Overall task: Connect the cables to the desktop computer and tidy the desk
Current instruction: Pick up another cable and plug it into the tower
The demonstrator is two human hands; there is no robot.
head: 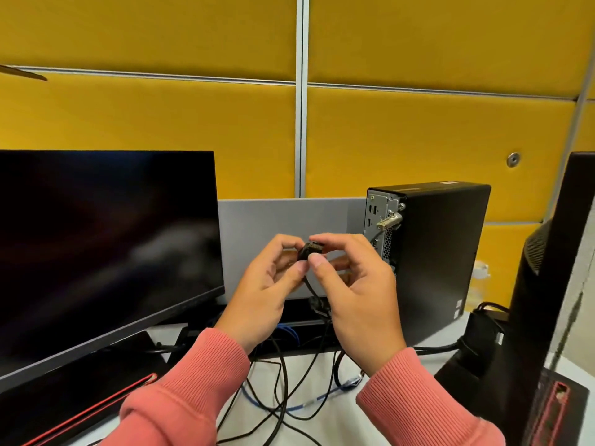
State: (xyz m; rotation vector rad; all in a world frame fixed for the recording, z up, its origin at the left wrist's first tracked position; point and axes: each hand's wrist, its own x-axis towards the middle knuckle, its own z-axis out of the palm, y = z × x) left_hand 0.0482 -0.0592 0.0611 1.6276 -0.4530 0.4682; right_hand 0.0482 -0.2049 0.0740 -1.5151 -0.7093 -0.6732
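Note:
A black desktop computer (441,252) stands upright at the back right of the desk, its rear port panel (381,220) turned toward me. In front of it, at chest height, both hands hold a black cable plug (310,249). My left hand (267,291) pinches the plug from the left and my right hand (357,291) pinches it from the right between thumb and forefinger. The plug's black cable (309,284) hangs down between my hands to the desk. The plug is a short way left of the port panel, apart from it.
A dark monitor (103,246) fills the left side and a second monitor's back (547,284) stands at the right edge. Several black cables and a blue network cable (302,407) lie tangled on the white desk (322,426). A grey low panel (289,226) and yellow partition walls stand behind.

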